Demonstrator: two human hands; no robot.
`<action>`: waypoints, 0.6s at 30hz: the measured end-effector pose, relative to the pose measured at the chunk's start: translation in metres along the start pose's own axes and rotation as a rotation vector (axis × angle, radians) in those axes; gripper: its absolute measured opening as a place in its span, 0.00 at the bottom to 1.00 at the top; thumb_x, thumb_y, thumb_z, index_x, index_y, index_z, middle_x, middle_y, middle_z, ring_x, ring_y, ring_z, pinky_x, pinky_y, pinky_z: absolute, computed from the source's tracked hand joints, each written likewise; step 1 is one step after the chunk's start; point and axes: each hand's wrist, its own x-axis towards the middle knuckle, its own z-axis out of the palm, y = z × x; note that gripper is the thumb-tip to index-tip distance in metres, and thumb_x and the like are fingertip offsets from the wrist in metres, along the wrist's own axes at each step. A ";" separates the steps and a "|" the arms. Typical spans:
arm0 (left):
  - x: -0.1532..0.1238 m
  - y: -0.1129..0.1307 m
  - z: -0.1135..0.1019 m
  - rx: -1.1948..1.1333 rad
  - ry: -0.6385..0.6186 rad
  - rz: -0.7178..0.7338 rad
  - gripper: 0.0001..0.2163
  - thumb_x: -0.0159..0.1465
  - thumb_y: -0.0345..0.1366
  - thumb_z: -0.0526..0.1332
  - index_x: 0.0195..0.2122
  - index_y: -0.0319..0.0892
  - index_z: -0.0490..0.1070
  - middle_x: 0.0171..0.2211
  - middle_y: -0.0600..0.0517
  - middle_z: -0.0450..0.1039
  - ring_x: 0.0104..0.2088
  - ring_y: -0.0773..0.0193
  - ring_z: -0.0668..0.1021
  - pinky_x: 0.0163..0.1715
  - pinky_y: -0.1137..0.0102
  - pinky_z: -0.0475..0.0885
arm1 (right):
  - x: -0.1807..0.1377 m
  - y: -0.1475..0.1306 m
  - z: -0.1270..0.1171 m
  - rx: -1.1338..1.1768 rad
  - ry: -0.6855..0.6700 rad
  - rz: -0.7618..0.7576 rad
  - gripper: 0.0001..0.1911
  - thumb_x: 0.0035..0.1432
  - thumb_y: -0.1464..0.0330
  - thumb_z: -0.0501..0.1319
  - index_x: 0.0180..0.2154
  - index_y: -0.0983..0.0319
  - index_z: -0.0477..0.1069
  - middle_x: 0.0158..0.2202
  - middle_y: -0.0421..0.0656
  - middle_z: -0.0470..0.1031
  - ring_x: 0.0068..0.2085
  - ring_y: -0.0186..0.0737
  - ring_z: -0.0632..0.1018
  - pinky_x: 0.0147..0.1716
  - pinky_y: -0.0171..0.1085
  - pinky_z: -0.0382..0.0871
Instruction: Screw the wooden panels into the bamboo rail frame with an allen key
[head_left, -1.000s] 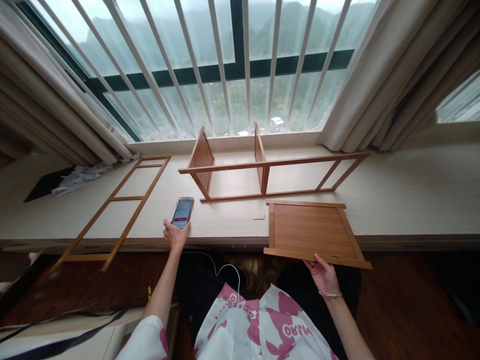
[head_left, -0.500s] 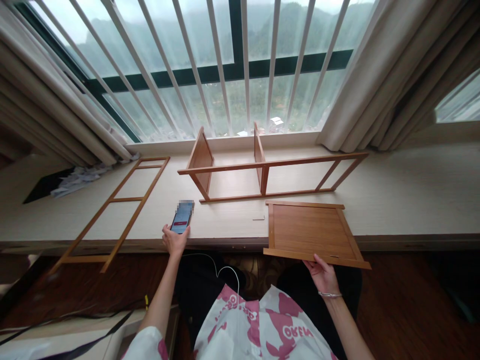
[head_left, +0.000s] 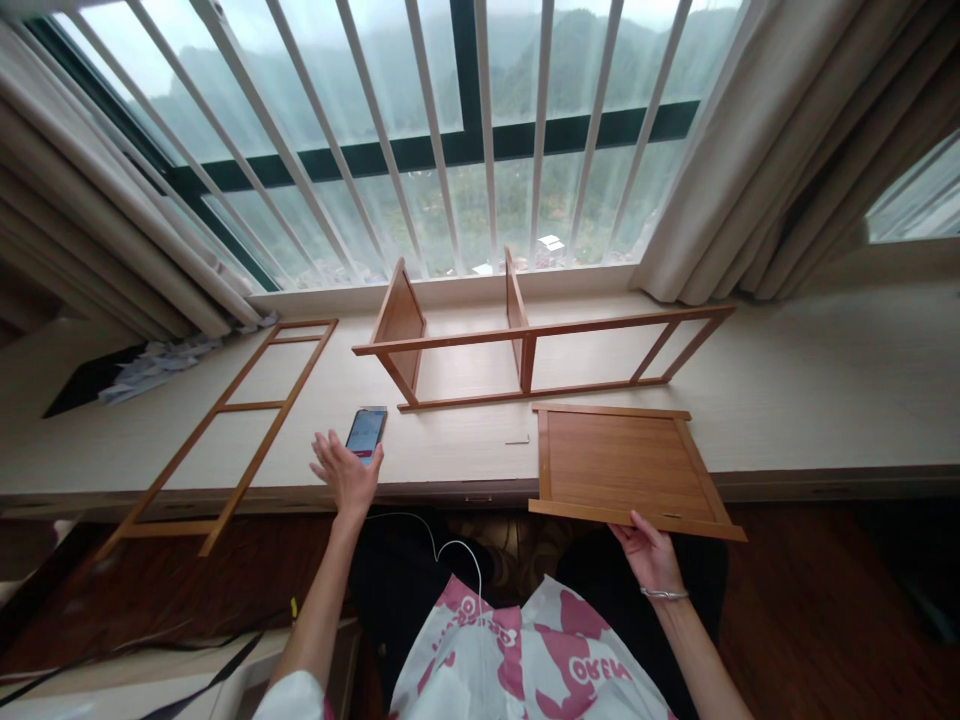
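A phone (head_left: pixel 366 431) with a lit screen lies flat on the pale wooden ledge (head_left: pixel 810 400). My left hand (head_left: pixel 345 473) hovers just over its near end, fingers spread and open. To the right a brown wooden panel (head_left: pixel 622 466) lies flat and sticks out over the ledge's front edge. My right hand (head_left: pixel 651 553) grips that panel's near edge from below. Behind both stands a partly built wooden shelf frame (head_left: pixel 525 345) with two upright boards.
A flat ladder-like wooden side frame (head_left: pixel 225 425) lies at the left, overhanging the edge. A small hex key (head_left: pixel 517 439) rests between phone and panel. Crumpled paper (head_left: pixel 154 362) sits at the far left. Curtains (head_left: pixel 757 170) flank a barred window.
My left hand has let go of the phone and spread its fingers above it. The right hand stays on the panel's edge.
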 end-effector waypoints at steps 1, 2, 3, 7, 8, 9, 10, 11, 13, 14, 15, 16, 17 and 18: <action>0.004 0.019 -0.012 -0.041 0.046 0.107 0.35 0.56 0.47 0.54 0.59 0.37 0.40 0.61 0.36 0.41 0.62 0.47 0.45 0.57 0.47 0.45 | 0.000 0.000 0.001 0.000 0.000 0.003 0.16 0.40 0.73 0.66 0.35 0.56 0.71 0.34 0.34 0.77 0.37 0.40 0.77 0.42 0.46 0.73; 0.009 0.040 -0.024 -0.092 0.093 0.210 0.32 0.57 0.45 0.54 0.59 0.38 0.42 0.61 0.38 0.41 0.62 0.50 0.45 0.58 0.49 0.44 | -0.001 -0.001 0.002 0.001 -0.001 0.006 0.16 0.40 0.73 0.66 0.35 0.56 0.71 0.34 0.34 0.77 0.37 0.40 0.77 0.42 0.47 0.73; 0.015 0.061 -0.035 -0.150 0.140 0.306 0.30 0.58 0.43 0.54 0.58 0.40 0.43 0.61 0.39 0.41 0.62 0.52 0.45 0.59 0.51 0.45 | -0.001 -0.002 0.002 0.001 -0.002 0.009 0.17 0.40 0.73 0.67 0.36 0.56 0.71 0.34 0.34 0.77 0.37 0.40 0.77 0.42 0.47 0.73; 0.037 0.145 -0.060 -0.252 0.135 0.629 0.28 0.59 0.42 0.54 0.58 0.43 0.46 0.60 0.44 0.47 0.62 0.56 0.49 0.60 0.57 0.47 | -0.004 -0.002 0.002 0.004 -0.011 0.019 0.19 0.40 0.74 0.67 0.38 0.55 0.70 0.34 0.34 0.77 0.37 0.39 0.77 0.42 0.46 0.73; 0.042 0.162 -0.060 -0.236 0.091 0.688 0.28 0.59 0.43 0.54 0.58 0.42 0.47 0.60 0.43 0.48 0.61 0.55 0.50 0.60 0.57 0.46 | -0.005 -0.002 0.002 0.006 -0.013 0.019 0.19 0.40 0.74 0.67 0.38 0.55 0.70 0.35 0.34 0.77 0.37 0.39 0.77 0.42 0.46 0.73; 0.047 0.177 -0.056 -0.217 0.045 0.739 0.28 0.58 0.44 0.54 0.58 0.41 0.48 0.59 0.43 0.50 0.61 0.54 0.52 0.60 0.56 0.45 | -0.005 -0.001 0.001 0.009 -0.014 0.016 0.19 0.40 0.74 0.67 0.38 0.55 0.70 0.35 0.34 0.77 0.37 0.39 0.77 0.42 0.46 0.73; 0.051 0.189 -0.051 -0.198 0.011 0.767 0.28 0.58 0.46 0.53 0.58 0.40 0.49 0.57 0.42 0.53 0.60 0.53 0.54 0.59 0.56 0.46 | -0.006 -0.001 0.000 0.014 -0.015 0.014 0.20 0.40 0.74 0.67 0.38 0.55 0.70 0.36 0.34 0.76 0.38 0.39 0.77 0.41 0.45 0.73; 0.055 0.198 -0.044 -0.185 -0.015 0.770 0.28 0.59 0.47 0.52 0.57 0.40 0.50 0.55 0.42 0.57 0.58 0.53 0.58 0.58 0.56 0.47 | -0.006 0.000 -0.002 0.018 -0.017 0.015 0.21 0.39 0.74 0.67 0.38 0.55 0.70 0.36 0.34 0.76 0.38 0.39 0.77 0.41 0.45 0.73; 0.063 0.209 -0.030 -0.172 -0.051 0.730 0.26 0.60 0.48 0.48 0.56 0.39 0.53 0.51 0.42 0.62 0.53 0.54 0.63 0.56 0.56 0.51 | -0.006 0.000 -0.004 0.019 -0.019 0.022 0.21 0.40 0.74 0.67 0.39 0.55 0.70 0.36 0.34 0.77 0.37 0.39 0.77 0.41 0.45 0.74; 0.066 0.212 -0.023 -0.169 -0.050 0.706 0.25 0.61 0.48 0.46 0.55 0.40 0.54 0.50 0.42 0.63 0.52 0.54 0.65 0.55 0.57 0.51 | -0.007 0.000 -0.005 0.015 -0.020 0.027 0.21 0.40 0.74 0.67 0.39 0.55 0.70 0.36 0.35 0.77 0.37 0.39 0.77 0.40 0.44 0.74; 0.070 0.213 -0.018 -0.167 -0.043 0.685 0.24 0.61 0.48 0.45 0.55 0.40 0.55 0.50 0.42 0.64 0.51 0.55 0.65 0.55 0.57 0.51 | -0.007 0.000 -0.006 0.010 -0.019 0.030 0.20 0.40 0.74 0.67 0.38 0.56 0.70 0.36 0.35 0.77 0.36 0.39 0.77 0.40 0.44 0.74; 0.074 0.212 -0.013 -0.162 -0.034 0.670 0.23 0.62 0.48 0.44 0.54 0.41 0.57 0.49 0.42 0.64 0.51 0.55 0.65 0.55 0.57 0.50 | -0.007 0.000 -0.007 0.006 -0.017 0.031 0.19 0.40 0.74 0.66 0.38 0.56 0.70 0.35 0.35 0.77 0.36 0.39 0.78 0.40 0.44 0.74; 0.079 0.211 -0.010 -0.154 -0.028 0.665 0.22 0.62 0.47 0.44 0.53 0.42 0.58 0.49 0.43 0.65 0.50 0.56 0.66 0.55 0.57 0.50 | -0.008 0.000 -0.007 0.004 -0.014 0.029 0.19 0.40 0.74 0.66 0.38 0.56 0.71 0.35 0.36 0.77 0.37 0.40 0.78 0.40 0.45 0.74; 0.083 0.209 -0.008 -0.144 -0.029 0.671 0.21 0.62 0.46 0.44 0.52 0.43 0.60 0.48 0.43 0.66 0.49 0.57 0.66 0.55 0.58 0.49 | -0.008 -0.001 -0.007 0.004 -0.014 0.028 0.19 0.40 0.74 0.66 0.38 0.56 0.71 0.36 0.36 0.77 0.37 0.41 0.77 0.40 0.45 0.74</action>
